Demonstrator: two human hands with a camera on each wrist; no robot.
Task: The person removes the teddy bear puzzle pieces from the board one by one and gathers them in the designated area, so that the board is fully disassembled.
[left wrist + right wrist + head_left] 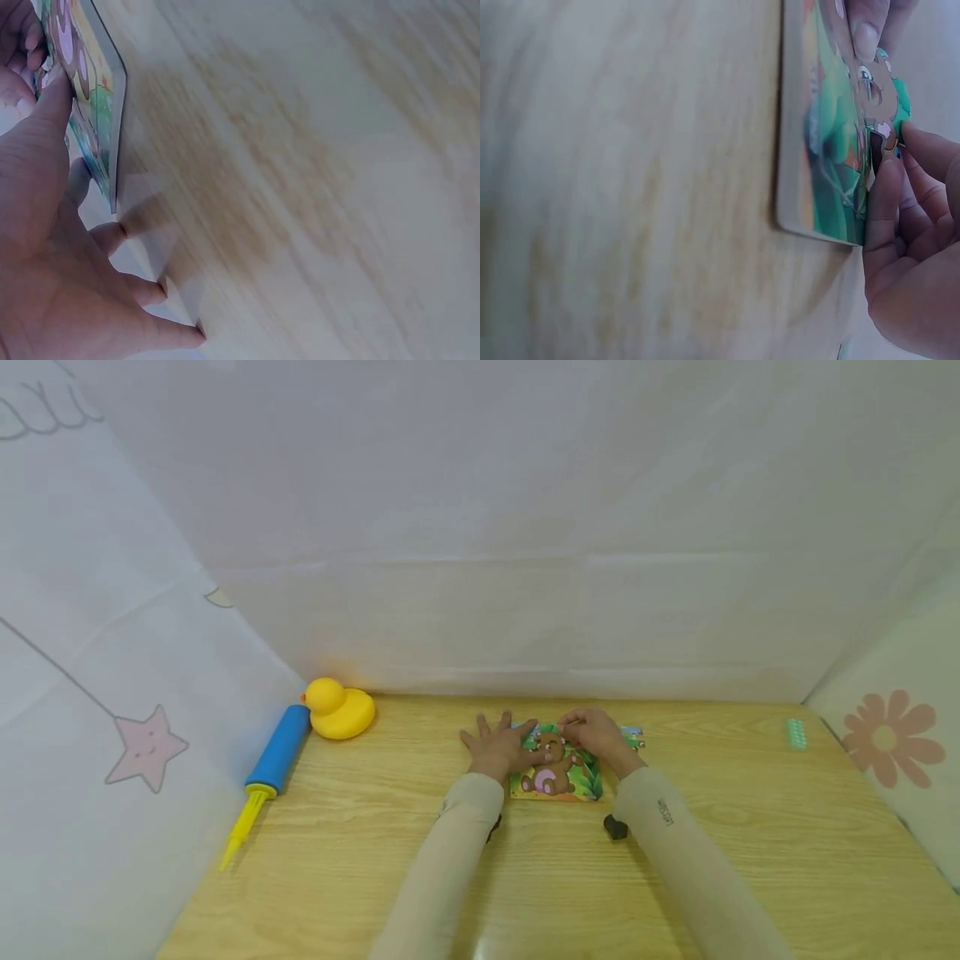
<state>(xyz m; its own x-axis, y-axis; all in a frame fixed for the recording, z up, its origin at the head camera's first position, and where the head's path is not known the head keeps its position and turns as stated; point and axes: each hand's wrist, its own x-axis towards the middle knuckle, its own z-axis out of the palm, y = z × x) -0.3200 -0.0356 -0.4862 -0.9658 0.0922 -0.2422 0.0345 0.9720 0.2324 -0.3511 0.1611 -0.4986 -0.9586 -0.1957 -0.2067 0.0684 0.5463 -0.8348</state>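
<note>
A jigsaw puzzle board [588, 789] with a brown bear picture lies on the wooden table. My left hand [495, 750] rests at its left side, fingers spread, the thumb pressing down on the bear. In the right wrist view, a raised puzzle piece [881, 94] bears the bear's face and some green. Thumb and index finger of my right hand [596, 735] pinch that piece by its edge, at the board's upper part. The left thumb [866, 41] touches the piece's other side. More colourful puzzle pieces [633, 733] lie partly hidden behind the right hand.
A yellow toy duck [341, 710] sits at the back left, close to a blue and yellow hand pump [277, 752]. Near the right edge lies a small light-green studded item [797, 734]. Fabric walls [480, 618] enclose the table's back and sides.
</note>
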